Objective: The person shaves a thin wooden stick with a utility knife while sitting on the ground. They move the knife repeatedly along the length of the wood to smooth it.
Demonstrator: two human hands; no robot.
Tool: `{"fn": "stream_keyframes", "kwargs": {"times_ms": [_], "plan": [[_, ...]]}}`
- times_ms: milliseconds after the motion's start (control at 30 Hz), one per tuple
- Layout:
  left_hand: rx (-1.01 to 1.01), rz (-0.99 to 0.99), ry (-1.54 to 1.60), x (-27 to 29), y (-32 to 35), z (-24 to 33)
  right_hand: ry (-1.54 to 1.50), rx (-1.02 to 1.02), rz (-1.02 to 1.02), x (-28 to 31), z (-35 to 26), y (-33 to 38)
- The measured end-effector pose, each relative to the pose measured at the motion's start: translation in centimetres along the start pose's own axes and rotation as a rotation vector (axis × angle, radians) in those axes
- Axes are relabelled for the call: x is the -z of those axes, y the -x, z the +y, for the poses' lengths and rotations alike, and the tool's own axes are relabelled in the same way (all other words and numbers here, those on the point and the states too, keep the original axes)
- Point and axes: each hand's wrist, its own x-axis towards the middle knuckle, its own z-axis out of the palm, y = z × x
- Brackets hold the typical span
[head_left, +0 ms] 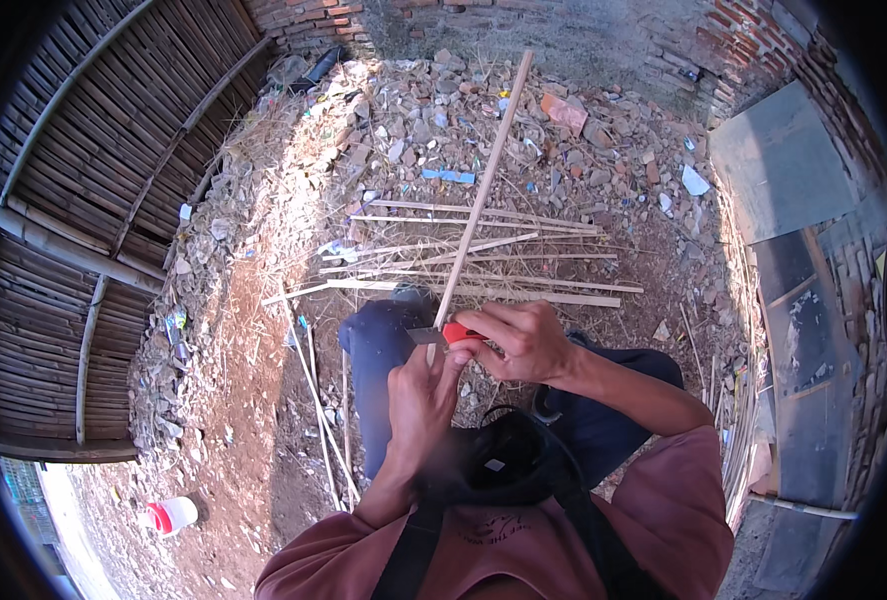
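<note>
My left hand [418, 400] is closed around the near end of a long pale wooden strip [485, 185], which slants away from me toward the far wall. In my right hand [529, 342] is a red-handled blade tool [460, 332]. Its short, broad grey blade lies across the strip, just beyond the left fingers. The left thumb reaches up close to the red handle. Whether the blade's edge is biting into the wood is too small to tell. Beyond my knees, several similar wooden strips [503, 296] lie roughly crosswise on the ground.
Rubble and litter [413, 120] cover the ground toward a brick wall [603, 40]. A slatted bamboo wall [73, 160] stands at left, with a white and red container [173, 515] near it. Leaning panels [788, 160] line the right side. More thin strips [323, 420] lie beside my left leg.
</note>
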Motion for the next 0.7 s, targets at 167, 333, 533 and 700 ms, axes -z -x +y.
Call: {"fn": "stream_keyframes", "kwargs": {"times_ms": [167, 333, 533, 700], "plan": [[0.005, 0.016, 0.052, 0.2, -0.3, 0.8, -0.006, -0.033, -0.023, 0.8, -0.2, -0.4], [0.120, -0.017, -0.035, 0.4, 2.0, -1.5, 0.017, -0.317, 0.241, 5.3, 4.8, -3.4], [0.106, -0.055, 0.022, 0.4, 2.3, -1.0, -0.145, -0.487, 0.278, 6.9, 5.5, -3.3], [0.079, -0.016, 0.016, 1.0, 1.5, -0.7, -0.331, -0.554, 0.338, 7.5, 6.2, -2.2]]}}
